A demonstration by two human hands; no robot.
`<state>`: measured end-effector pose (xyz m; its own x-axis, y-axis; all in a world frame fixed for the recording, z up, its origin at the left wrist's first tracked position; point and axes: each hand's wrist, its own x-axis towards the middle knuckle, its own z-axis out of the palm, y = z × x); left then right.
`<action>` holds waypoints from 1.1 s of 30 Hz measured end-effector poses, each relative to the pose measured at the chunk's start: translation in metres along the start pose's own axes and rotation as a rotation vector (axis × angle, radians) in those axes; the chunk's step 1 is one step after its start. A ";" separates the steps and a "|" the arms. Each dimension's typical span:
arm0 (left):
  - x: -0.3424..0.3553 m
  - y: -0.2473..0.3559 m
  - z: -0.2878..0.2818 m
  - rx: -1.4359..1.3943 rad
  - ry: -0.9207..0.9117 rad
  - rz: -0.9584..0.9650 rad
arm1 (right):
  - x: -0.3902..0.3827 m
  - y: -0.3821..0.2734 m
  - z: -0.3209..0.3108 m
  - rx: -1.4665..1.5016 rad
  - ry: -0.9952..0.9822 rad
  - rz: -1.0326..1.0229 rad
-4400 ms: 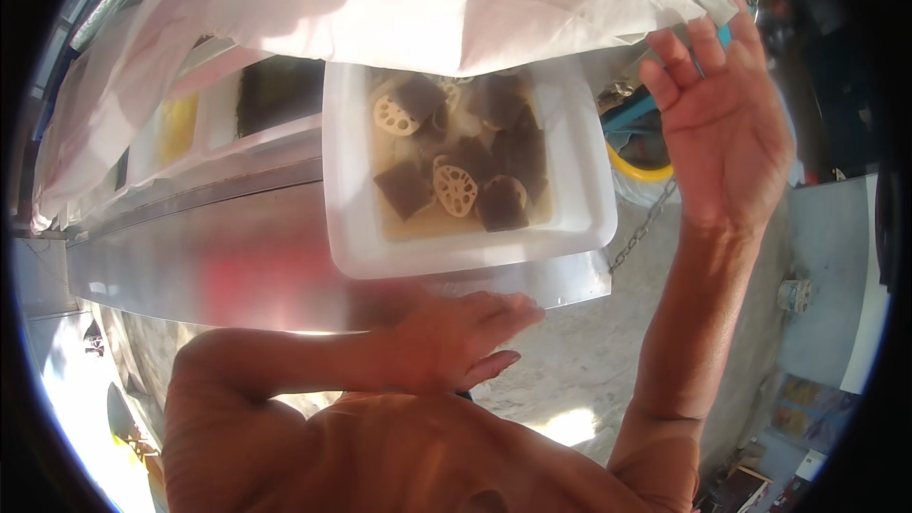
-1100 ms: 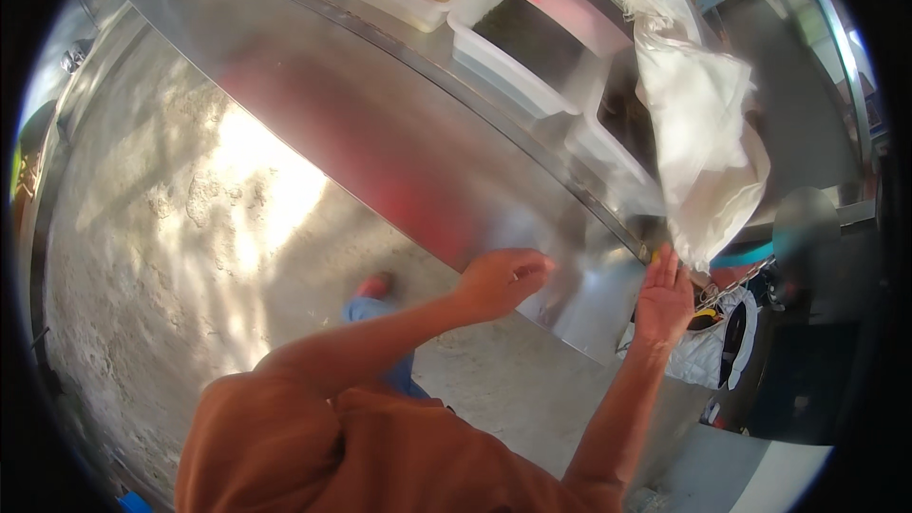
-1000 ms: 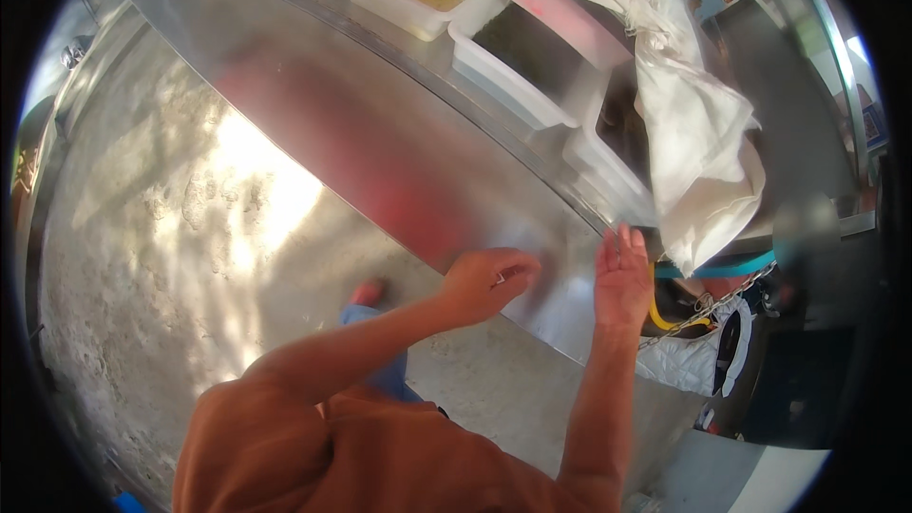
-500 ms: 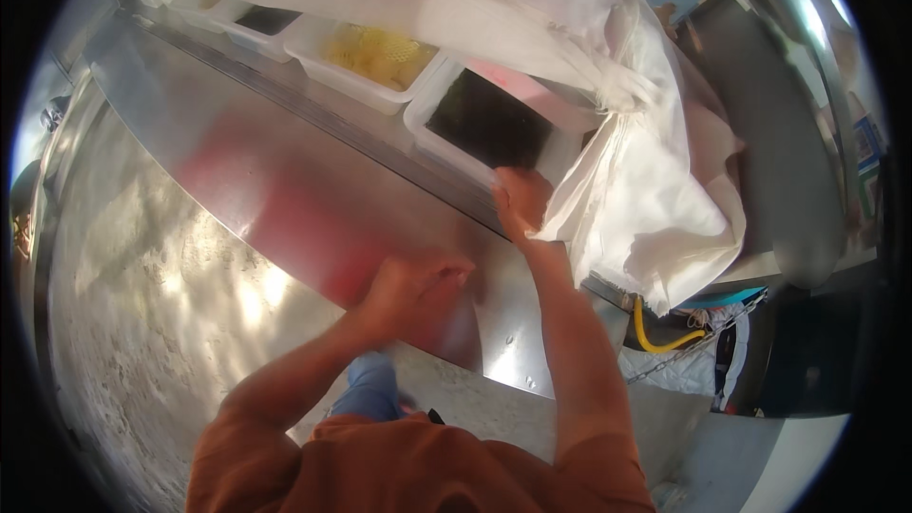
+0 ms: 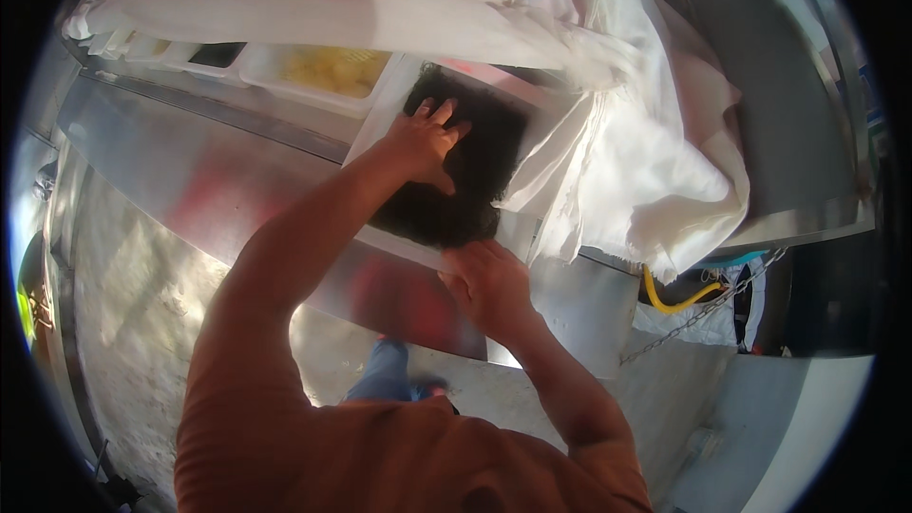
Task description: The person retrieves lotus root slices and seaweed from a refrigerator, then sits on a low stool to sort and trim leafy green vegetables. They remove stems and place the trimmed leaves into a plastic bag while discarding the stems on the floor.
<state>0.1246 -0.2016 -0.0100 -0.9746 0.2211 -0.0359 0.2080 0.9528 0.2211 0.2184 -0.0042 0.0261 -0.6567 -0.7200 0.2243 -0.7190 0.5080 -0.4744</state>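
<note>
A white plastic tub (image 5: 363,136) filled with a dark, nearly black mass (image 5: 484,138) sits tilted in view, its near end reaching over the metal counter's front ledge. At the near rim my right hand (image 5: 489,287) is closed with its fingers over the edge. My left hand (image 5: 421,145) spreads its fingers over the dark mass; whether it touches the surface I cannot tell. A white cloth (image 5: 655,176) drapes over the far row and hangs beside the tub's right side, hiding part of that edge.
Left of the tub stands another white tub (image 5: 285,85) with yellow contents, then a smaller dark-filled one (image 5: 217,55). The metal counter (image 5: 142,147) runs along the front. At the right below the cloth are a yellow hose (image 5: 673,306) and a chain (image 5: 698,321).
My left hand has moved up from in front of the counter to over the dark mass. The tub has come nearer to me, with my right hand still at its rim.
</note>
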 end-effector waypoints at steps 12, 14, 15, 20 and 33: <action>-0.054 0.018 -0.008 -0.141 -0.265 0.324 | -0.005 0.012 -0.027 0.081 0.233 -0.002; -0.066 0.024 -0.026 -0.195 -0.193 0.281 | -0.007 0.025 -0.039 0.098 0.414 0.149; -0.069 0.026 -0.032 -0.222 -0.154 0.262 | -0.013 0.029 -0.042 0.278 0.437 0.374; -0.075 0.027 -0.042 -0.191 -0.046 0.286 | 0.016 0.045 -0.046 -0.173 0.692 0.182; 0.054 -0.009 0.004 -0.133 -0.015 -0.156 | 0.008 0.080 -0.108 0.130 0.783 0.234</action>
<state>0.0706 -0.1975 -0.0174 -0.9926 0.0767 -0.0946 0.0404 0.9401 0.3386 0.1309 0.0812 0.0818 -0.7894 -0.0404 0.6125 -0.5434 0.5103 -0.6666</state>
